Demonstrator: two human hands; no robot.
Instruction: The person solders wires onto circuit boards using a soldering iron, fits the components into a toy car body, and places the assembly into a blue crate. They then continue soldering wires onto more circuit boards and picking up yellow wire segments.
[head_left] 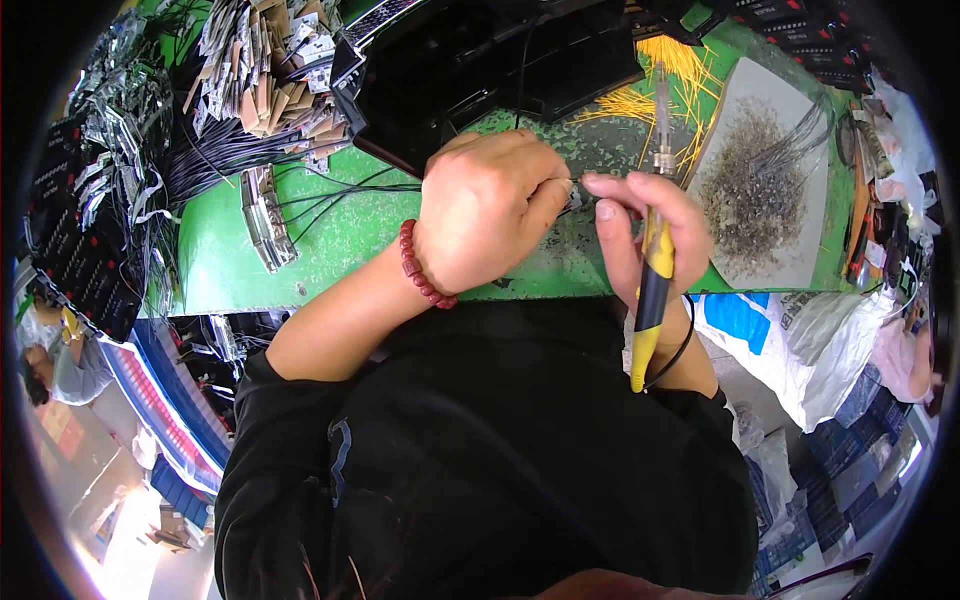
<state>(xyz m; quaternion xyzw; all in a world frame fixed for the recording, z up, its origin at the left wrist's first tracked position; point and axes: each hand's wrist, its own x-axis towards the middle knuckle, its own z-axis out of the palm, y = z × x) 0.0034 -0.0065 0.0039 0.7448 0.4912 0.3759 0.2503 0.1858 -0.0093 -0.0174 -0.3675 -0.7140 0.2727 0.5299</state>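
Note:
My left hand (487,205), with a red bead bracelet (420,268) on its wrist, is closed over thin black wires (340,190) that run in from the left across the green bench (350,240). My right hand (645,225) grips a soldering iron (652,290) with a yellow and black handle. Its metal tip (661,120) points away from me. The thumb and forefinger of my right hand also pinch a thin wire end (578,181) right against my left fingers. What sits between my fingertips is too small to make out.
A black machine housing (480,70) stands just behind my hands. Bundles of black wires with tags (260,90) lie at the left, yellow wires (680,70) at the back right. A grey tray of wire scraps (760,180) lies at the right. White bags (800,340) hang below.

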